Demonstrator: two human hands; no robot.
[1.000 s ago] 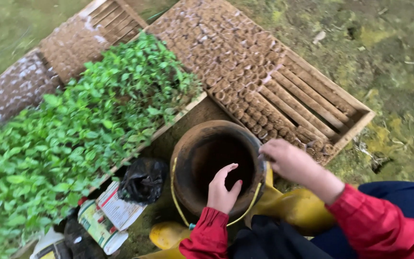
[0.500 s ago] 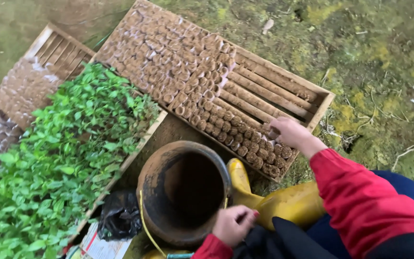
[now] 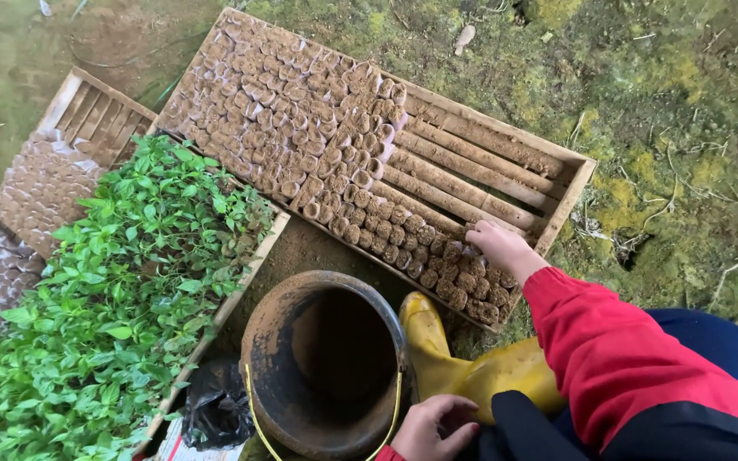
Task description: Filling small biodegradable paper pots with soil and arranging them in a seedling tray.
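Soil pots fill the wooden tray beyond the bucket; your right hand rests on them, fingers curled, contents unclear; your left hand lies loosely closed beside the bucket, farther off.

Green seedlings, yellow boot
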